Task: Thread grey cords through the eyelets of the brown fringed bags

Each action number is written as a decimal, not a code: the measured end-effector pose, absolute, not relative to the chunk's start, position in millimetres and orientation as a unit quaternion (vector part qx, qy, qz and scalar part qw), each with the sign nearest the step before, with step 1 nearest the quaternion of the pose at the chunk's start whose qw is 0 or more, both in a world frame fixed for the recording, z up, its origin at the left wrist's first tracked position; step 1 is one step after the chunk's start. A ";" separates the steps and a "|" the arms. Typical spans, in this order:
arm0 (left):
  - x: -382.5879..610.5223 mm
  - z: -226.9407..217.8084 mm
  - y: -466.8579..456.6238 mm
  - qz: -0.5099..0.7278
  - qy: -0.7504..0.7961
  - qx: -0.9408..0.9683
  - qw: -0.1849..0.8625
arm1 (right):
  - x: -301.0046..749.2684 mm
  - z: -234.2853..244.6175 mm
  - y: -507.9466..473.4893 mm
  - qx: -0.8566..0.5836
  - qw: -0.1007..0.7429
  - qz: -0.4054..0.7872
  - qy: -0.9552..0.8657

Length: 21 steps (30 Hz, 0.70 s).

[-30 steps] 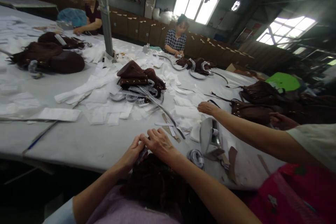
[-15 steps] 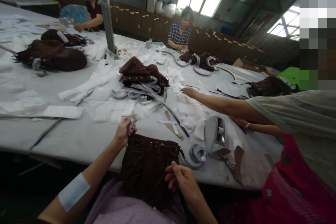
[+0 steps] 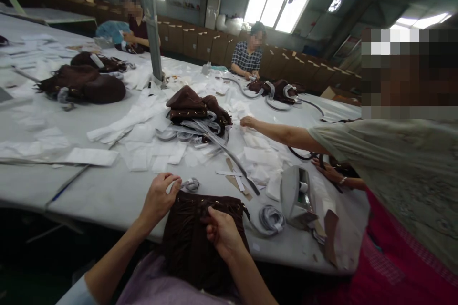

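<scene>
A dark brown fringed bag [image 3: 189, 233] with metal eyelets along its top edge lies at the table's front edge and over my lap. At its top left corner my left hand [image 3: 159, 200] is closed, fingertips pinched at the end of a small plastic-wrapped bundle [image 3: 191, 184]. My right hand [image 3: 225, 233] is over the bag's front, thumb and fingers pinching a small dark brown piece just below the eyelets; its exact shape is blurred. A coil of grey-wrapped strap [image 3: 271, 219] rests right of the bag.
Another brown bag [image 3: 188, 100] with wrapped straps lies ahead among white paper sheets [image 3: 139, 157]. A grey tape dispenser [image 3: 296, 195] stands at right. A co-worker's arm [image 3: 286, 136] reaches across from the right. A metal post [image 3: 152, 24] rises at left; two people sit across.
My left hand has lowered with the wrapped bundle, which now sits right of its fingertips. My right hand moved up and left onto the bag's front and closed. The co-worker at right leaned further in.
</scene>
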<state>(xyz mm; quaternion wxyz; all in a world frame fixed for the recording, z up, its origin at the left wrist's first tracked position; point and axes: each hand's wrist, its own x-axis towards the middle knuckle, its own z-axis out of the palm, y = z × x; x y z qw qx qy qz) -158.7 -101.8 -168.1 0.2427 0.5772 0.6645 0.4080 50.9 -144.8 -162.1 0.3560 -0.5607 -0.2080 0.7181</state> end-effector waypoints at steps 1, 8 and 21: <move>-152.1 -164.3 -106.9 0.392 0.669 0.572 0.269 | 49.8 -164.7 -146.3 -0.562 0.366 0.704 -0.233; -101.7 -163.0 -135.2 0.216 0.558 0.602 0.528 | 54.2 -173.2 -160.0 -0.585 0.377 0.625 -0.352; -76.7 -156.1 -159.0 0.225 0.464 0.555 0.653 | 70.4 -170.1 -158.7 -0.481 0.366 0.721 -0.340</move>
